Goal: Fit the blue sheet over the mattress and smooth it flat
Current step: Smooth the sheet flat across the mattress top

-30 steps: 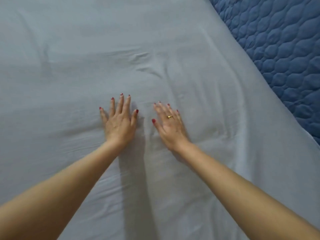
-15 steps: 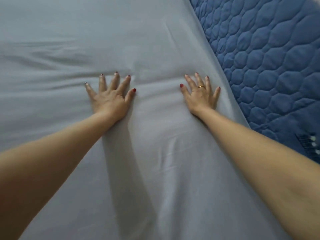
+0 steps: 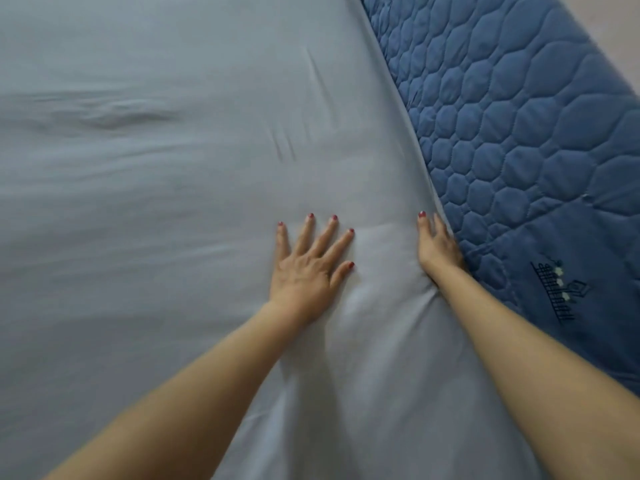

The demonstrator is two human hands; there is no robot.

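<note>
The pale blue sheet covers most of the view, with soft creases at the left and a few short folds near the middle. My left hand presses flat on it, fingers spread and straight. My right hand lies at the sheet's right edge, where the sheet meets the bare dark blue quilted mattress. Only its thumb and one straight finger show; the other fingers are hidden down along the edge, so its hold cannot be made out.
The quilted mattress carries a dark embroidered label near my right forearm. A strip of pale floor or wall shows at the top right corner.
Both hands slid to the right across the sheet. My right hand went from lying flat on the sheet to its edge beside the quilted mattress, and the view swung right.
</note>
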